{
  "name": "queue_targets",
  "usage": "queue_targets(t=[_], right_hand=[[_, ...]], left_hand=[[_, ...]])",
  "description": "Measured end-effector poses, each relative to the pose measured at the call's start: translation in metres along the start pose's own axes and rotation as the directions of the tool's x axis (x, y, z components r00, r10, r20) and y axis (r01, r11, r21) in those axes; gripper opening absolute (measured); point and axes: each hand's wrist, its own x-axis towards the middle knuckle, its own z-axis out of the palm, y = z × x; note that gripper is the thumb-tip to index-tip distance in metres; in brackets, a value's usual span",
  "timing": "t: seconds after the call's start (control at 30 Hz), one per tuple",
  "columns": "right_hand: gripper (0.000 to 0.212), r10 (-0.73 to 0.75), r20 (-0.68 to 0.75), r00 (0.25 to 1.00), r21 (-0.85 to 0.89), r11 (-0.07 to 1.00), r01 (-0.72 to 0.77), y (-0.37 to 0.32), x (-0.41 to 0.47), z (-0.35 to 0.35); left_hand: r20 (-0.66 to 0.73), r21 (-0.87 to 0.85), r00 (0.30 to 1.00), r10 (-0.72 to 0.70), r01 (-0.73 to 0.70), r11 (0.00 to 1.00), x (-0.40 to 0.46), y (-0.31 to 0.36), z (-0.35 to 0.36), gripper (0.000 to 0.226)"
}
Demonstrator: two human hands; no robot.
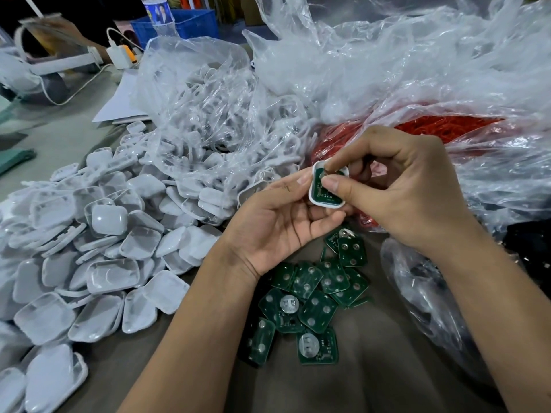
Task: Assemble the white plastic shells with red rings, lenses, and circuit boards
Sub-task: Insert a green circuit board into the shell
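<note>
Piles of white parts and green boards crowd your table. Your left hand (277,216) cradles the shell (328,186) at centre; your right hand (396,186) pinches the circuit board (323,190) into it. Press evenly at the corners until it sits flat.

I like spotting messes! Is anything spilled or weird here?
Yes. White shells lie heaped loose across the table, and green circuit boards sit jumbled below the hands. Nothing looks broken.
</note>
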Motion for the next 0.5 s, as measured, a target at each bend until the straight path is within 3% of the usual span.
queue_targets(t=[0.5], right_hand=[[0.016, -0.014, 0.043, 0.999, 0.096, 0.995, 0.010, 0.0040, 0.0013, -0.0018]], left_hand=[[0.001, 0.013, 1.000, 0.024, -0.024, 1.000, -0.0016, -0.0003, 0.0004, 0.041]])
